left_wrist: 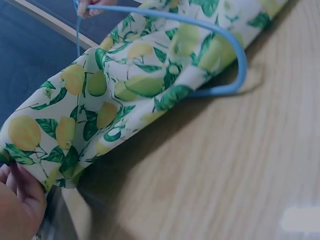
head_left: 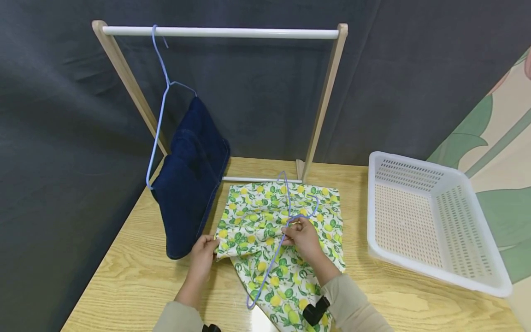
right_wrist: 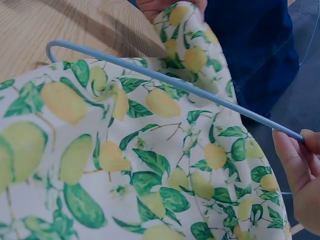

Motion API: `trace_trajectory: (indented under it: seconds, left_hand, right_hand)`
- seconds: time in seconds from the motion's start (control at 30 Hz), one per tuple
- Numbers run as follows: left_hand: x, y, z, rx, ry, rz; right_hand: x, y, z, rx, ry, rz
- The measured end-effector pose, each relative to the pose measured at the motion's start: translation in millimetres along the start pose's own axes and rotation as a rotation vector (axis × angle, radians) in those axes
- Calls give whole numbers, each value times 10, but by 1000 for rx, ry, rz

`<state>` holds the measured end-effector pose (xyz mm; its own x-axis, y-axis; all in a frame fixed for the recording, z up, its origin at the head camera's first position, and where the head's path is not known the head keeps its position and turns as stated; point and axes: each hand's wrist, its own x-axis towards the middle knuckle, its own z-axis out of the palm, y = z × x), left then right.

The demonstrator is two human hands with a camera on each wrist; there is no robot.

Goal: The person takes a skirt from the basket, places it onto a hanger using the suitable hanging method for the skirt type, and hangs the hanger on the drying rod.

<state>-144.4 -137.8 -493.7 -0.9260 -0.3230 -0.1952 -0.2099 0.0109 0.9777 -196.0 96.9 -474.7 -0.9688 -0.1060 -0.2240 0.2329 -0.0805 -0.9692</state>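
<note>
A white cloth with a lemon and leaf print lies on the table, its upper part folded over. My left hand pinches the cloth at the left edge of this fold. Between thumb and fingers, my right hand holds a blue-purple wire hanger near its neck. One arm of the hanger slants across the cloth toward me. In the left wrist view, the hanger's rounded end sticks out past the cloth edge, and its lower bar disappears under the cloth.
A rack with a white rail and wooden posts stands behind. On its left, dark blue denim hangs from another hanger, close to my left hand. A white plastic basket stands at the right.
</note>
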Motion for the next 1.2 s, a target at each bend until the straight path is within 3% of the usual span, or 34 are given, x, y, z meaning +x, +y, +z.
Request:
trace_trajectory:
  seconds: [0.17,0.3,0.47,0.6,0.67,0.77,0.9,1.07,1.2]
  left_hand:
    - [9,-102,-33,143,-1,-10]
    - [14,-155,-42,202,6,19]
    - [-4,-180,-23,247,57,129]
    - [-37,-181,-1,312,55,188]
    - [-56,-183,9,387,36,201]
    - [-86,-188,28,551,22,269]
    - [-126,-192,72,724,-6,407]
    - [-175,-186,153,732,-79,487]
    - [-206,-190,207,686,-159,485]
  right_hand:
    - [10,2,-13,8,-19,16]
    - [12,5,-9,15,-25,14]
    - [9,-8,2,-1,-24,12]
    - [12,-31,10,-2,-33,15]
    - [15,-42,15,-2,-29,17]
    - [21,-53,21,10,-15,23]
    - [35,-51,28,30,-6,21]
    - [45,-48,28,60,-20,19]
    - [40,-70,40,72,-29,19]
